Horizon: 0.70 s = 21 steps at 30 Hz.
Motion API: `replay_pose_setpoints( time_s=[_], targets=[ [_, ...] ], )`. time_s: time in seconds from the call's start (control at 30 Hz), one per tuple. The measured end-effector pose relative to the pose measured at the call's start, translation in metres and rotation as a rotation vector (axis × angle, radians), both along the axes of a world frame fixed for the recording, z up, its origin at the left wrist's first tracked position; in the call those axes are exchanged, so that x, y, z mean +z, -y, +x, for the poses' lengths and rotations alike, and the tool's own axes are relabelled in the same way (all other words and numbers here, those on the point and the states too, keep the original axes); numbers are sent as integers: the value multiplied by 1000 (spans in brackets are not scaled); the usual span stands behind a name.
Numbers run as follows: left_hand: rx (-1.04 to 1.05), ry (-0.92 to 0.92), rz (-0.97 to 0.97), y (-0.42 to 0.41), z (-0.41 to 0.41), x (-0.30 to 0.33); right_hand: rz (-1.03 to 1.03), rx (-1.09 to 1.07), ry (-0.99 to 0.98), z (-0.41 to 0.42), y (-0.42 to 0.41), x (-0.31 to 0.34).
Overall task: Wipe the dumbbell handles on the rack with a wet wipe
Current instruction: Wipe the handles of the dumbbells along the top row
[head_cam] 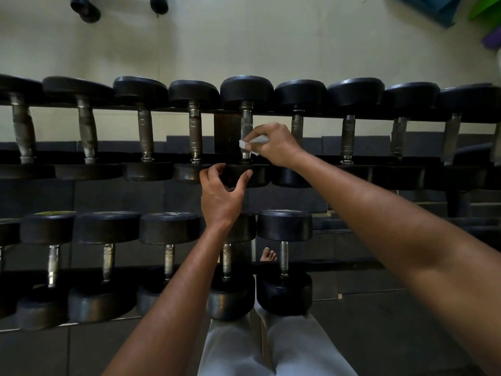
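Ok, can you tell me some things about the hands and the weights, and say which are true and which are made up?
1. The right hand holds a white wipe against a dumbbell handle on the top row. True.
2. The left hand is holding a spray bottle. False: it holds nothing; its fingers are spread by the near head of that same dumbbell.
3. The wiped dumbbell has been lifted off the rack. False: it sits in the top row between its neighbours.
4. There are dumbbells on a lower row too. True.
5. A bare foot shows below the rack. True.
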<state>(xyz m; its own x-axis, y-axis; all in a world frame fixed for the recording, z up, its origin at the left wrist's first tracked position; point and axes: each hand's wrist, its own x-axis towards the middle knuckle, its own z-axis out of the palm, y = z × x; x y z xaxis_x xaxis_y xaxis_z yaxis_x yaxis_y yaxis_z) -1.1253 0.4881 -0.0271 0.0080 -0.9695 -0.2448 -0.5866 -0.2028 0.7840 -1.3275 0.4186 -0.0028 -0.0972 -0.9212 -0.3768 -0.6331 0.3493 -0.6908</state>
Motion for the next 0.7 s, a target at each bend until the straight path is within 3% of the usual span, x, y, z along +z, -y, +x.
replay_pose_setpoints(
  time_s=[0.17, 0.23, 0.43, 0.7],
  targets=[
    [-3, -1, 2, 1, 2, 1, -30, 373, -260, 7, -1, -2],
    [-5, -3, 2, 1, 3, 1, -132, 376, -299, 6, 1, -4],
    [15, -16, -21, -2, 2, -2, -413, -99, -389, 9, 33, -13],
    [19, -15, -10, -2, 0, -1, -322, -394, -153, 25, 25, -23]
  ],
)
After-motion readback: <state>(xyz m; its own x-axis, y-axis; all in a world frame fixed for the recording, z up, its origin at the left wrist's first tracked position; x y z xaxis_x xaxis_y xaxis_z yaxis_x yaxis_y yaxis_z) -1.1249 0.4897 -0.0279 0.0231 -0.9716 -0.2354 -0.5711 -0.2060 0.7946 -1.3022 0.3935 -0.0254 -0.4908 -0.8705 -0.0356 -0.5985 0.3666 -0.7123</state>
